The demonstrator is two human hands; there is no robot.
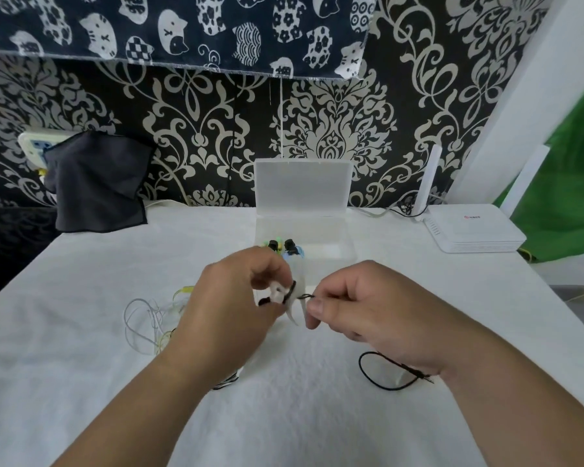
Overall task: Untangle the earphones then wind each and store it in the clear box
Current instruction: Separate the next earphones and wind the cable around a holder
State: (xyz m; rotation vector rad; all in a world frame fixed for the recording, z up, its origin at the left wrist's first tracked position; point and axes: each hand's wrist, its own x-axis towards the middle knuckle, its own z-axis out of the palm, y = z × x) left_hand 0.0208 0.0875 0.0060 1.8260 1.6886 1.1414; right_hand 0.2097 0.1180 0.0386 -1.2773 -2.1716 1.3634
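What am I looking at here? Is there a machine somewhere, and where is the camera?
There is no machine here. A person is working with bare hands, and the single picture comes from a camera worn on the head, looking forward and down.

The left hand holds a small white earpiece. The right hand pinches a black cord that runs across to it.

On the white-covered table stands a clear box with its lid up and wound earphones already inside. A tangle of white and yellow cords lies to the left, and a loop of black cord lies by the right wrist. A white router and a dark cloth sit at the back.
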